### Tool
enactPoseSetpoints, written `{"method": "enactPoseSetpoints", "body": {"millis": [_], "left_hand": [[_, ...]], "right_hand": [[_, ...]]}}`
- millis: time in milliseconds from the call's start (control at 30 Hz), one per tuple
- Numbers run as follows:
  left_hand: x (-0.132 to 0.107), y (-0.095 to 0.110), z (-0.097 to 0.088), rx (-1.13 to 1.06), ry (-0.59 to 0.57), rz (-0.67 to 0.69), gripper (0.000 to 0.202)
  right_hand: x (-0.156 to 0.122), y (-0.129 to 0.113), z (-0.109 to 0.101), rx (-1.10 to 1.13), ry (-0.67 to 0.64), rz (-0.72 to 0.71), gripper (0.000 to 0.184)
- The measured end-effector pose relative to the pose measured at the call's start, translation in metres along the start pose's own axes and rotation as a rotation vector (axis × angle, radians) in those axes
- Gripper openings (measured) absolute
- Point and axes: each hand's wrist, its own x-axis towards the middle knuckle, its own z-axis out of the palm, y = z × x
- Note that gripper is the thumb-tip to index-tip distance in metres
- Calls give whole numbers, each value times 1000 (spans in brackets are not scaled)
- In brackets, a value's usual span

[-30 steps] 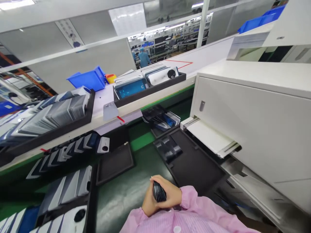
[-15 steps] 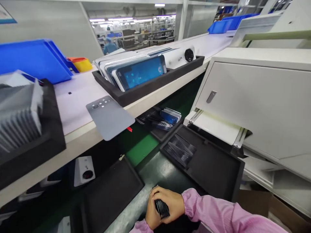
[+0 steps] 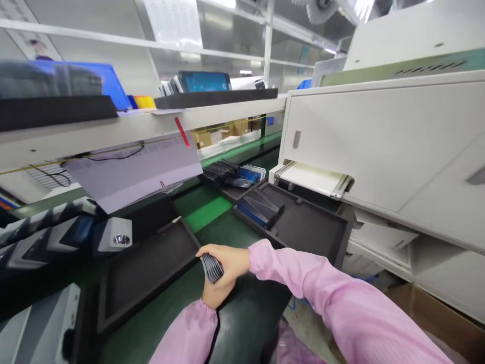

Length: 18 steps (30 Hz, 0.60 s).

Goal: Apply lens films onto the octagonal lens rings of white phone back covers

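Note:
Both my hands meet low in the middle of the view, over the green belt (image 3: 170, 313). My left hand (image 3: 212, 293) comes up from below and my right hand (image 3: 229, 259) reaches in from the right in a pink sleeve. Together they are closed round a fanned stack of thin dark plates (image 3: 212, 266), edges showing between the fingers. An empty black foam tray (image 3: 144, 268) lies just left of the hands. Another black tray (image 3: 310, 232) to the right holds a few dark and blue panels (image 3: 259, 207).
A white machine (image 3: 379, 146) with a small conveyor outlet (image 3: 314, 178) fills the right side. A shelf (image 3: 151, 124) overhead carries black trays with phone parts and a blue bin (image 3: 109, 83). White camera-backed covers (image 3: 113, 235) stand in slotted trays at the left.
The view has dropped lower, below the shelf level. My hands with the plate stack have shifted slightly left, toward the empty black tray; the grip is unchanged.

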Motion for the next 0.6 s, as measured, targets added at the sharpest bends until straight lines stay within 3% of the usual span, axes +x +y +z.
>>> {"method": "enactPoseSetpoints", "body": {"millis": [67,133,200,267,300,433,500,600], "left_hand": [[1,8,-2,10,-5,23,30],[0,12,-4,27,9,43,26],[-1,11,-4,39,40,56,27],[-1,6,-2,42,69,61,27],[1,3,0,40,79,61,27],[13,-15,12,16,45,83,27],[20,-27,19,29,0,129,31],[29,-47,30,53,-109,186,45]], "right_hand": [[-2,-7,-14,-62,-33,-4,113],[-8,-7,-40,-146,-55,37,123],[-12,2,-79,-280,-12,108,112],[-11,23,-126,-493,43,282,100],[-7,38,-150,-610,49,424,96],[29,119,-231,-737,129,728,90],[53,164,-253,-755,136,874,95],[82,223,-264,-749,121,1030,116]]}}
